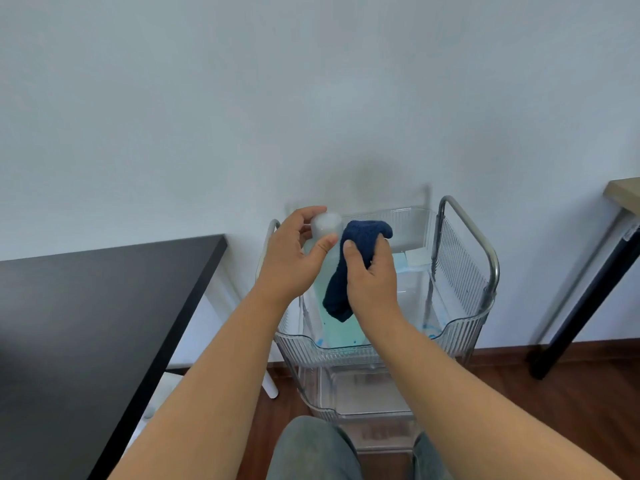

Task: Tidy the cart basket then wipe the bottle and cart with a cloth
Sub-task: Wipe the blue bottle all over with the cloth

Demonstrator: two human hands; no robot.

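Note:
A clear bottle with pale blue-green liquid and a frosted white cap stands over the top basket of the transparent cart. My left hand grips it near the cap, thumb across its front. My right hand holds a dark blue cloth pressed against the bottle's right side; the cloth drapes down over the bottle's body and hides much of it. Both hands are above the basket.
Pale blue and white flat items lie at the back of the basket. The cart has metal handles and lower tiers. A black table stands to the left, another table leg to the right. My knees are below the cart.

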